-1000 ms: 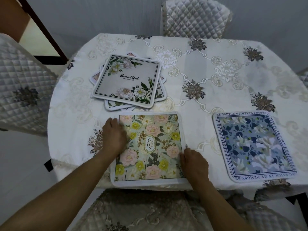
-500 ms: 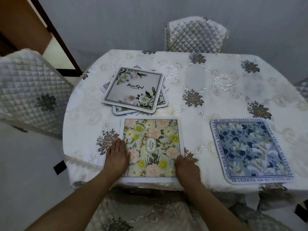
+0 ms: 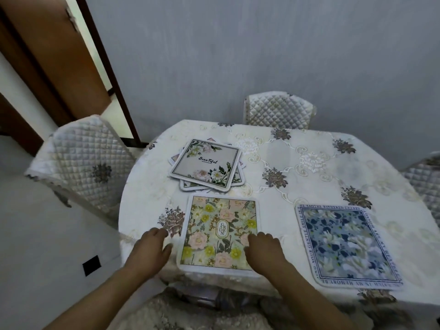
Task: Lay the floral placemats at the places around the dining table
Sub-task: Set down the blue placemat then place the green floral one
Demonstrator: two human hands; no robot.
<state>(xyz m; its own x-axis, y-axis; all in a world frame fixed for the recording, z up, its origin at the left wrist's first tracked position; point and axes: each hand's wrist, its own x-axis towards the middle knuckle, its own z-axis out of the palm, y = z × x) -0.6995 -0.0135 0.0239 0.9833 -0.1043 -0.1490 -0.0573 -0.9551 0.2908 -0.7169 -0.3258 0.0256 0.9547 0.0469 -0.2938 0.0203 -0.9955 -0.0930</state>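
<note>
Along the near edge of the surface (image 3: 297, 184), the left hand (image 3: 152, 248) sits just beside the garden placemat (image 3: 219, 232), grip apart (fingers loose); the right hand (image 3: 264, 248) lies on its right edge, grip apart; a blue placemat (image 3: 345, 246) lies rightward.

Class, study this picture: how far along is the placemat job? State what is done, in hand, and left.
Done: blue placemat lies flat at the right-hand place. In hand: garden placemat, right hand resting on it, left hand beside it. Left: the stack, not yet laid.
</note>
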